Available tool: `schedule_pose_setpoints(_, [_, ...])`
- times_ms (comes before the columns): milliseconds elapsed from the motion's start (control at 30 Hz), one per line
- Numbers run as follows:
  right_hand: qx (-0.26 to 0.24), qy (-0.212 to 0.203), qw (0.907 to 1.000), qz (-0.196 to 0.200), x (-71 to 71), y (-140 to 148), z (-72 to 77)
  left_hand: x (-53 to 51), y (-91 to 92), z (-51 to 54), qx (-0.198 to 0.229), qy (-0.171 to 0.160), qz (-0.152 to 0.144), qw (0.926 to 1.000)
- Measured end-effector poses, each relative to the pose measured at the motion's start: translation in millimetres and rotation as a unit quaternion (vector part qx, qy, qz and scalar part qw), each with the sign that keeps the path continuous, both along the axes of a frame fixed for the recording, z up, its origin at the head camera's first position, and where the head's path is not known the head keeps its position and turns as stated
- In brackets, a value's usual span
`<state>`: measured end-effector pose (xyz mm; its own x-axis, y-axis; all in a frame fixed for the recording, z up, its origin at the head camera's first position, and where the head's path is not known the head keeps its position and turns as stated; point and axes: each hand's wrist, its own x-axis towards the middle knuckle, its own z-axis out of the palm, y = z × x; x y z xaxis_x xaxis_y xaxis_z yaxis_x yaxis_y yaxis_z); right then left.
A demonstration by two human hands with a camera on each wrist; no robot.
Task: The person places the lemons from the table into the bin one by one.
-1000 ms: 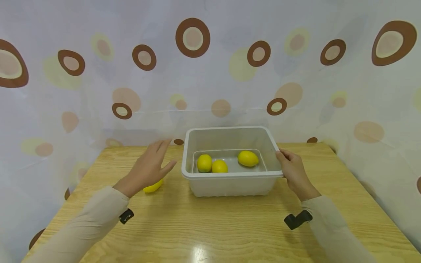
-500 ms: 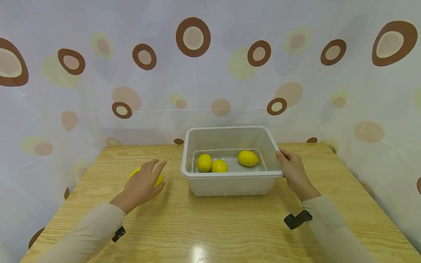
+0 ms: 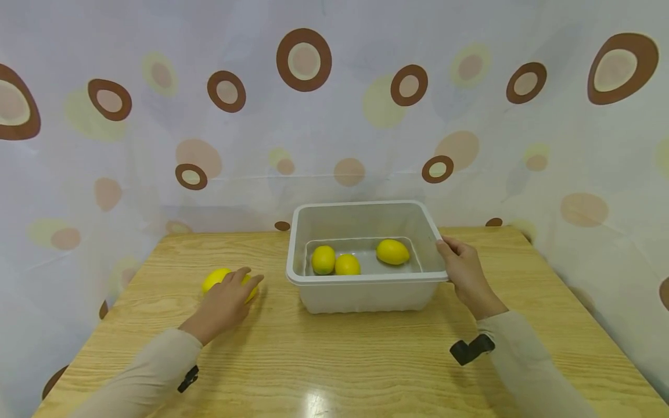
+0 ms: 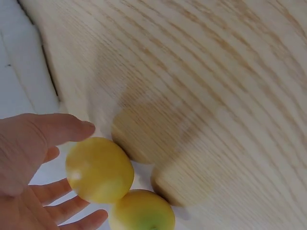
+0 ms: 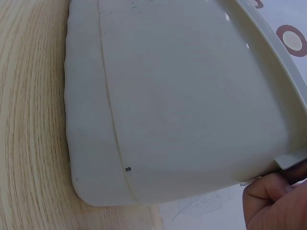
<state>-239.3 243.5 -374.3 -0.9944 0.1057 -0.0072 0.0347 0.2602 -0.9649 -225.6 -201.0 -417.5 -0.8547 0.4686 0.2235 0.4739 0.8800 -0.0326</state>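
Observation:
My left hand [image 3: 222, 307] is over two lemons on the table, left of the tub. One lemon [image 4: 100, 170] lies between its thumb and spread fingers in the left wrist view, and the fingers are not closed round it. Touching that lemon is a second one with a greenish end [image 4: 142, 213]. In the head view, part of a lemon [image 3: 214, 279] shows beyond the hand. My right hand [image 3: 464, 274] grips the right rim of the white plastic tub [image 3: 366, 295], thumb on top. Inside the tub lie three lemons, one of them [image 3: 392, 252] apart on the right.
The wooden table [image 3: 313, 354] carries the tub near its far side. Behind it hangs a pale curtain [image 3: 334, 128] with brown and beige oval patterns. A black strap device [image 3: 472, 349] sits at the right wrist.
My left hand has come down and back toward me, from beside the tub to the two lemons, with its fingers now lower over them. The right hand stays on the rim.

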Motion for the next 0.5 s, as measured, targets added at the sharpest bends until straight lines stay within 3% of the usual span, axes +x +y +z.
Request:
schedule_pose_setpoints(267, [-0.004, -0.001, 1.0000, 0.002, 1.0, -1, 1.7, -4.4, 1.6, -10.5, -0.022, 0.054, -0.016, 0.9982])
schedule_pose_setpoints(500, [-0.007, 0.003, 0.9999, 0.007, 1.6, -1, 2.1, -4.7, 4.3, -12.7, -0.026, 0.072, -0.023, 0.9968])
